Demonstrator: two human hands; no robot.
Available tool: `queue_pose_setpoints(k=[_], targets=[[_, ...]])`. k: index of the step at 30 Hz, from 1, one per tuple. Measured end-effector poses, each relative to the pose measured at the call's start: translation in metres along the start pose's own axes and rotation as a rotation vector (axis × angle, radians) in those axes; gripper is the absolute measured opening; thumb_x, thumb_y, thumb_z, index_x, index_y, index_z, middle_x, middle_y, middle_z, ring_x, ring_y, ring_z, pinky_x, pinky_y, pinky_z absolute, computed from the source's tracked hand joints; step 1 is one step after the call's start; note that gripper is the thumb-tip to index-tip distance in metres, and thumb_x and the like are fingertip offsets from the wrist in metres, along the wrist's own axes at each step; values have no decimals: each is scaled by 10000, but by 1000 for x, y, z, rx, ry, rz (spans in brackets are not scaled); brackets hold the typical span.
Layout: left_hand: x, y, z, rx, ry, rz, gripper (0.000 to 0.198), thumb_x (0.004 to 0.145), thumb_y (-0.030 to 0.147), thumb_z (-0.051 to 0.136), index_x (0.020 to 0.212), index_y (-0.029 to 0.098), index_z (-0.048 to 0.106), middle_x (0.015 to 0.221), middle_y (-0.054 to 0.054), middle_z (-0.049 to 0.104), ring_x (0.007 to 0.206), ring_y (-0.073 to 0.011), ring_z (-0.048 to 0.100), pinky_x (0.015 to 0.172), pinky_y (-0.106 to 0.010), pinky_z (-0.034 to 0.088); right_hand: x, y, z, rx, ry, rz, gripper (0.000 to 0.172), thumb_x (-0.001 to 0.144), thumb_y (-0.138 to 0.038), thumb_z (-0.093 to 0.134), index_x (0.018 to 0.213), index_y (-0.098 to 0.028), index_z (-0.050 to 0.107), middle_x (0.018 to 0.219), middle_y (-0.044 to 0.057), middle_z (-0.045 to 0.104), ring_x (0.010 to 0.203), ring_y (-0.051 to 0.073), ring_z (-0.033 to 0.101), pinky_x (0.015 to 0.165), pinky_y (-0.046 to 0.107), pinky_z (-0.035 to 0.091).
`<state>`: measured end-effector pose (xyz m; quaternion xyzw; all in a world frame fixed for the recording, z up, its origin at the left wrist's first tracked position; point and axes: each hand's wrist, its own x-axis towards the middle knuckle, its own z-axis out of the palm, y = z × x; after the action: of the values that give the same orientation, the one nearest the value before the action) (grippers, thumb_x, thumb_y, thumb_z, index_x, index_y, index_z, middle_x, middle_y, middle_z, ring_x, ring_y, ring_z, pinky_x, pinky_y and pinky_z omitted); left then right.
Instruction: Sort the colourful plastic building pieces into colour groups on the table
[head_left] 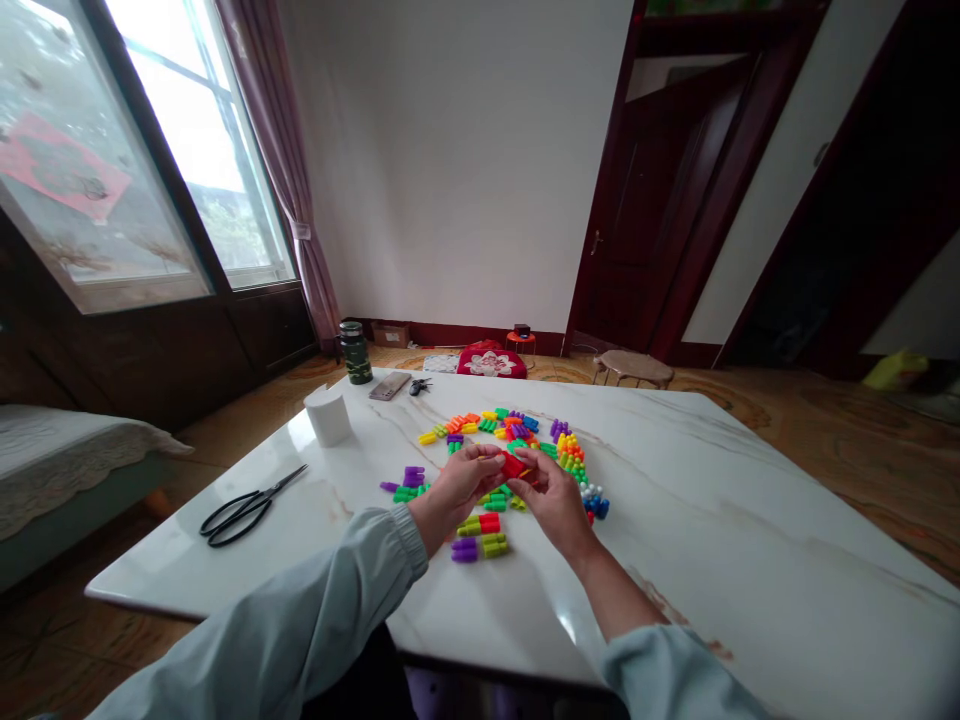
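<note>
Red plastic piece (513,466) over the glossy white marbled table (712,480), clamped in the grip of both left hand (466,478) and right hand (553,495); mid-handling, I'd guess, can't tell joining from parting; probably calls for a steady two-sided pinch next; capped green camouflage bottle (355,354) at far left, can't see inside.

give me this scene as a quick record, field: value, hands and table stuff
left hand: fingers on a red piece
right hand: fingers on the same red piece
loose pieces: multicoloured plastic, around and beyond the hands
left side: black-handled scissors, white roll
far edge: camouflage flask, phone, keys
surface: white marbled table
</note>
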<state>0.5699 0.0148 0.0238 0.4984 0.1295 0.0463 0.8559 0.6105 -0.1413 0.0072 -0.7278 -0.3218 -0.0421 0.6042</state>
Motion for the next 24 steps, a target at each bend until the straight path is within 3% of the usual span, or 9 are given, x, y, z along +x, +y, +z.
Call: queue_pose_setpoints(k=[4,10,12,15,18,21,24], targets=[[-15,-10,1,124,-13,83,343,572,232,874,775,144,612,706,-13,678,630,-108,649,657,-225,534,-4,-7,-9,-88,-7,-26,265,819,-380,664,1016,-207,706,974,65,720,826,185,663,733,299,533],[-15,-17,2,642,-175,288,200,618,248,789,736,136,672,703,-35,690,660,-152,641,636,-253,502,-11,1,-18,-324,-157,-21,130,742,-308,726,837,-224,755,829,35,695,782,179,623,694,284,492],[-12,-14,-1,871,-199,361,164,681,234,715,821,149,707,745,-40,699,686,-160,636,649,-259,495,-13,7,-30,-366,-70,7,141,733,-307,717,838,-221,755,859,38,687,755,172,611,689,286,490],[-6,-9,-16,1241,-199,419,238,692,174,643,912,180,734,807,-44,704,710,-169,626,680,-268,486,-18,18,-61,-447,178,146,164,738,-284,662,859,-203,738,877,41,695,669,153,597,679,289,490],[-1,-9,-37,1478,-229,316,277,660,129,628,897,197,754,790,-50,707,700,-183,628,670,-268,476,-25,33,-96,-616,316,363,138,714,-239,650,833,-210,713,801,29,713,687,165,623,676,278,473],[0,-9,-53,1506,-274,207,310,668,131,626,942,189,758,792,-60,716,697,-190,643,652,-262,474,-33,50,-116,-775,258,549,86,670,-210,690,755,-217,681,739,20,713,700,174,640,614,256,439],[-1,-6,-57,1497,-280,171,328,695,159,611,992,190,747,844,-57,724,696,-187,651,644,-260,476,-36,66,-117,-825,159,628,88,631,-164,706,687,-218,664,718,11,706,677,164,642,570,237,418]])
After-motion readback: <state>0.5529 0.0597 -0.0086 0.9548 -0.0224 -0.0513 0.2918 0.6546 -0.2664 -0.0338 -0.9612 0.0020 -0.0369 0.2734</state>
